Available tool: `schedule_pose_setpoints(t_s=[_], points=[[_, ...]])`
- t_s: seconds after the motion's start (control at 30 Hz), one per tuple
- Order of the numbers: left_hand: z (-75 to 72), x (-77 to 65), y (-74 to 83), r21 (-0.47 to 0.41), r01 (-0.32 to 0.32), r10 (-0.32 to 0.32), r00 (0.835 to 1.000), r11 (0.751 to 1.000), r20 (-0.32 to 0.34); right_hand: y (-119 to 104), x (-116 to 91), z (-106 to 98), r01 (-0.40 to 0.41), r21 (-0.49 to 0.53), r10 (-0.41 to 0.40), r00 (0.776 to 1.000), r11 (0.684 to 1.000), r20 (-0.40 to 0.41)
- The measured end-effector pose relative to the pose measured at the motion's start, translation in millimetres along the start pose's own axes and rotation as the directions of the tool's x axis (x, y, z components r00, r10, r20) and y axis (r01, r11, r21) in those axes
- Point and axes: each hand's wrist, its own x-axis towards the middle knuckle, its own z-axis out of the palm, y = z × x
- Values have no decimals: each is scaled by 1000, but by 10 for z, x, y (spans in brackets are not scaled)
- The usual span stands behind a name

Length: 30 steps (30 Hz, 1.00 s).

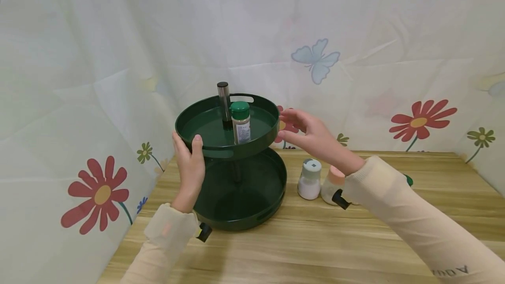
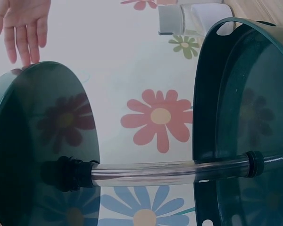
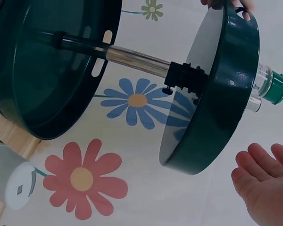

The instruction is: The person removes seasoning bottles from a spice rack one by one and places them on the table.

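Note:
A dark green two-tier round tray stands on the wooden table, its upper tier tilted. A metal pole joins the two tiers. My left hand grips the upper tier's near left rim, the thumb over the edge and the fingers outside. In the upper tier, a seasoning bottle with a green cap stands beside the pole top. My right hand is at the right side of that tier, palm toward it, with relaxed fingers holding nothing. Whether its fingertips touch the rim I cannot tell. The lower tier holds nothing visible.
Right of the tray stand a grey-lidded jar of white contents and a pink-lidded jar, partly behind my right sleeve. A green cap shows past that sleeve. A flower-printed curtain hangs behind the table.

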Motion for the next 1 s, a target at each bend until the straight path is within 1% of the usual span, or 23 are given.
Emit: schedule_pose_setpoints(t_s=[0.3, 0.5, 0.73, 1.0], points=[[-9, -6, 13, 2, 2, -2, 1000, 1000, 14, -71, 106, 63, 1, 56, -2, 1000, 998, 13], [-11, -7, 10, 5, 5, -5, 1000, 1000, 16, -122, 167, 114, -7, 25, 6, 1000, 1000, 15], [-11, -4, 9, 5, 7, -7, 1000, 1000, 17, -175, 245, 165, -17, 40, 15, 999, 999, 37], [-11, 3, 4, 4, 3, -3, 1000, 1000, 16, -223, 344, 222, -42, 9, 41, 997, 999, 59]])
